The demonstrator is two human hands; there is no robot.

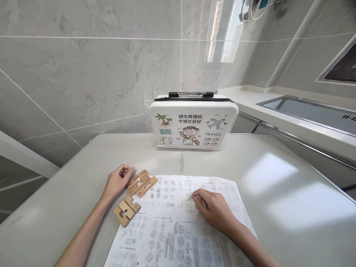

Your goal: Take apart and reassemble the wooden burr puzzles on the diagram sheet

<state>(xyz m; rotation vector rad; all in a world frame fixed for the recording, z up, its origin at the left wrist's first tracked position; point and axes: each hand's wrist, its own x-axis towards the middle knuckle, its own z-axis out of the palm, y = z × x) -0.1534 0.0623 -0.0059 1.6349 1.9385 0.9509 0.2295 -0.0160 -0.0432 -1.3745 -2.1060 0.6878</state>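
My left hand (118,180) rests on the grey table (278,193) with its fingers curled in, nothing visible inside them. Right beside its fingertips lie several notched wooden puzzle bars (141,183) side by side. A second cluster of notched wooden blocks (126,210) sits nearer to me, by my left forearm. My right hand (213,209) lies on a large printed sheet of diagrams (172,226), fingers drawn together with the tips pressing on the paper.
A white suitcase-shaped case (193,122) with cartoon travel pictures, wrapped in clear plastic, stands at the table's far edge against the tiled wall. A white counter with a sunken steel panel (311,109) runs along the right.
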